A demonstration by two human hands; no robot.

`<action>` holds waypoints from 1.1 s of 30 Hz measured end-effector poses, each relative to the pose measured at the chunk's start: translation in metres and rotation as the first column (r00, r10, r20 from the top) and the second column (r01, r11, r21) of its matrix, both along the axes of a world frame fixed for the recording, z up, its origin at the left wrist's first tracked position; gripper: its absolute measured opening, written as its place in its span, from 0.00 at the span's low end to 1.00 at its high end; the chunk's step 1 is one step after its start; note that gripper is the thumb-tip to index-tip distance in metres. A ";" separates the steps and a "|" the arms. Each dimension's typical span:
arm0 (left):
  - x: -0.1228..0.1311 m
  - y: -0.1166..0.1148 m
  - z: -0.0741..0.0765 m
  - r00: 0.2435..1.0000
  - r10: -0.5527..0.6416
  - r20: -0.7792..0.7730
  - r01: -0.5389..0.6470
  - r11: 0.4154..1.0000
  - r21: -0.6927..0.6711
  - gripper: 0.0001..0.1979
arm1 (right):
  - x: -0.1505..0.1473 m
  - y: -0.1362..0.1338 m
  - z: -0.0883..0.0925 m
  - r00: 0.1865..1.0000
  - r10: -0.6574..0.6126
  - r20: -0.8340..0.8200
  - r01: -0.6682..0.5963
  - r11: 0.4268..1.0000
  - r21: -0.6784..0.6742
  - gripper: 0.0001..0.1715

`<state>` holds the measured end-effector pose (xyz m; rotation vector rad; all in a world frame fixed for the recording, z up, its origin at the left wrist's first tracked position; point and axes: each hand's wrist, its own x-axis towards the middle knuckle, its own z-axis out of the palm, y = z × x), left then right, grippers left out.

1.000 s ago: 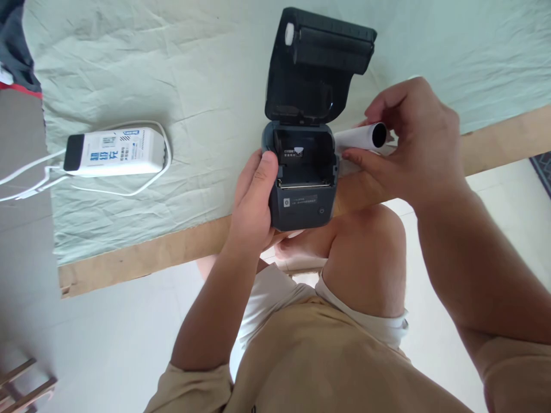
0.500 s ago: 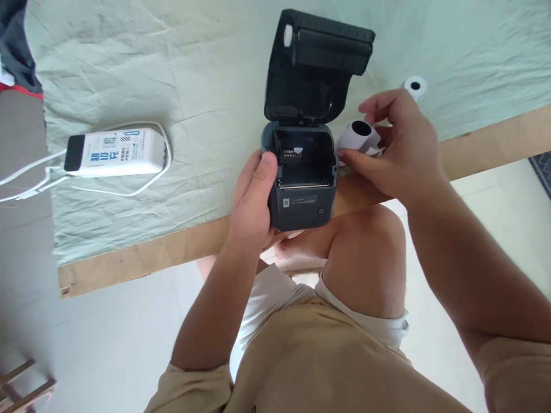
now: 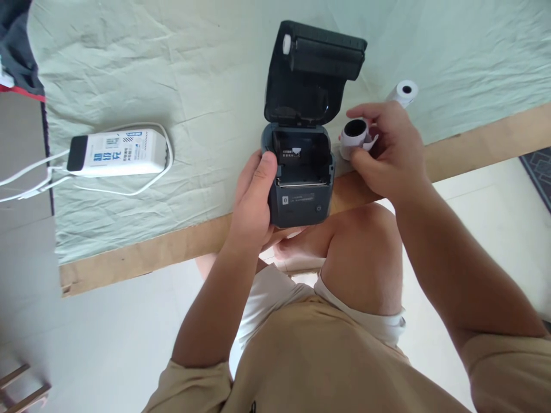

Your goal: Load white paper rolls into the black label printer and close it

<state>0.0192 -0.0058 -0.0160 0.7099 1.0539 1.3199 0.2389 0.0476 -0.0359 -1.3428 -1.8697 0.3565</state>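
Over the table's bare tan wooden edge [image 3: 146,252] sits one dark blue-grey plastic portable printer [image 3: 300,198], its black see-through lid [image 3: 307,94] swung up. The left hand [image 3: 253,201] grips the printer's left side, thumb on top. Just right of the printer, the right hand [image 3: 385,152] pinches a white paper roll with a dark hollow core [image 3: 348,148], a loose paper end [image 3: 372,141] curling near its fingers. Within the last second that roll has turned from lying lengthwise to nearly upright, core opening upward; it remains outside the printer's open bay [image 3: 303,152]. A second white paper roll [image 3: 396,96] is now uncovered, farther right of the printer, beyond the hand: two rolls to one printer. Well left of the printer, one white block with a black end [image 3: 120,152] lies on wrinkled pale green cloth [image 3: 206,86], white cable [image 3: 34,168] looped around it; I cannot tell how many cables.
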 end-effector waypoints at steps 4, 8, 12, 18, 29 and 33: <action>0.000 0.001 -0.002 0.999 -0.027 0.021 0.027 1.000 0.002 0.24 | -0.004 -0.001 -0.002 0.998 0.029 0.047 -0.030 0.999 0.011 0.32; 0.001 0.002 -0.002 0.999 -0.030 0.018 0.030 1.000 0.001 0.25 | -0.009 -0.004 0.001 0.981 0.036 0.189 -0.046 0.998 0.049 0.29; 0.001 0.002 -0.002 0.999 -0.038 0.038 0.038 0.999 -0.003 0.24 | -0.009 -0.004 0.000 0.987 -0.015 0.160 0.001 0.997 0.083 0.30; -0.001 0.001 -0.001 0.997 -0.044 0.058 0.044 0.999 -0.011 0.23 | -0.015 -0.006 0.006 0.971 -0.036 0.234 0.054 0.996 -0.070 0.23; -0.004 -0.002 0.003 0.991 -0.116 0.066 0.117 0.993 -0.011 0.24 | -0.010 -0.015 0.007 0.987 -0.084 -0.135 0.096 0.992 0.085 0.15; -0.003 0.000 -0.001 0.994 -0.089 0.067 0.087 0.996 0.029 0.24 | -0.027 -0.029 0.030 0.972 0.124 -0.199 -0.083 0.976 0.202 0.20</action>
